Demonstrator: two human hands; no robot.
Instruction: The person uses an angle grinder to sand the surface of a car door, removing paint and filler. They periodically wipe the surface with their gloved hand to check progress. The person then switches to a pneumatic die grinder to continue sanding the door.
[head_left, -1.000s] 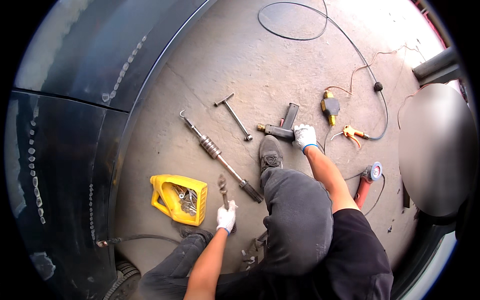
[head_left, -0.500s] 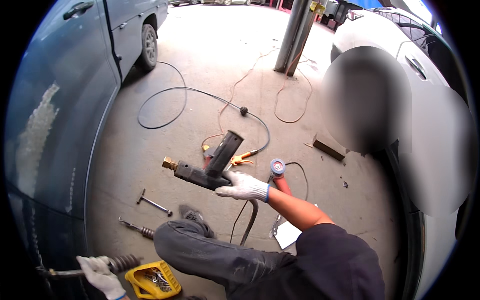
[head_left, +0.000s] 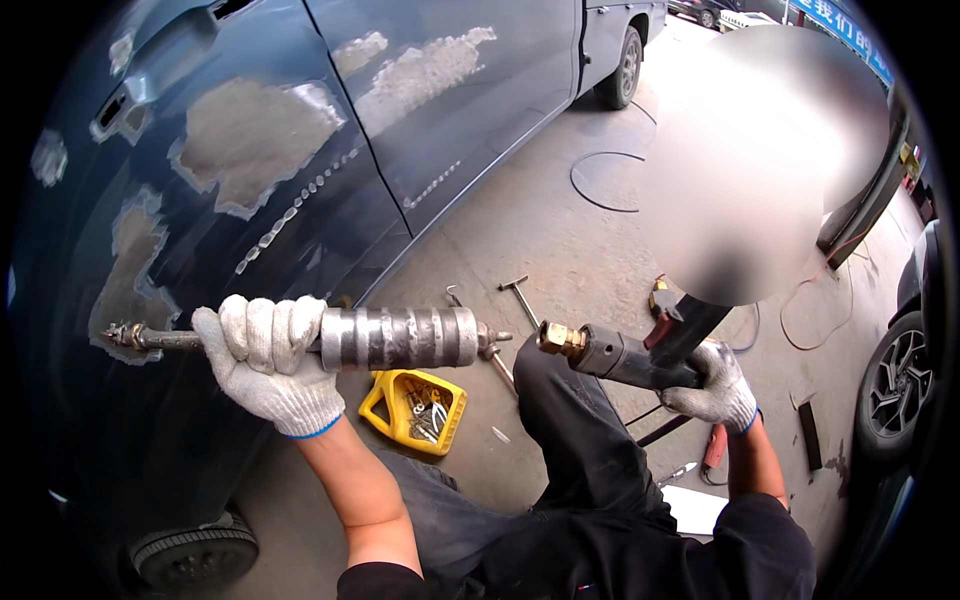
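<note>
My left hand (head_left: 270, 365), in a white knit glove, wraps round the shaft of a slide hammer (head_left: 400, 338) held level. Its ribbed metal weight is right of my fist. The brass-coloured tip lies over a bare patch on the dark blue car door (head_left: 300, 230); whether it touches I cannot tell. In my gloved right hand (head_left: 715, 385) is a black gun-like tool (head_left: 625, 355) with a brass nozzle, pointing left. A small gap separates this nozzle from the slide hammer's right end. Several sanded patches mark the door.
Below the slide hammer a yellow cut-open jug (head_left: 375, 415) holds small metal parts. A T-handled rod (head_left: 518, 298) lies on the floor beyond. By my right arm are a red-handled tool (head_left: 715, 447), a white sheet (head_left: 695, 510) and a dark block (head_left: 810, 435).
My view has swung left toward the dark blue car. The slide hammer has come up from the lower left to the door panel. The black tool is now lower and farther right in view.
</note>
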